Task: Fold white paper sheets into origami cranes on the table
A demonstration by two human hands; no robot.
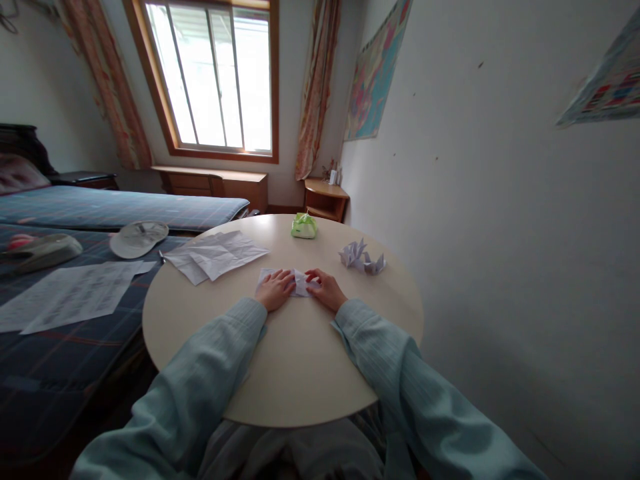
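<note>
White folded paper (301,285) on round table (300,373), near its middle, partly covered. Likely light, thin, easy to crease or tear; best taken by outer edges. Flat on it, unclenched: left hand (277,289). At its right end, fingers bent: right hand (326,288); cannot tell if pinching. Count: one green packet (304,227), at least two loose sheets (225,255), at least two folded shapes (353,255).

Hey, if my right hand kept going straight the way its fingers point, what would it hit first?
Probably your left hand, just across the white paper. The right hand also angles slightly away from you, so it might narrowly slip past; depth is hard to judge.
</note>
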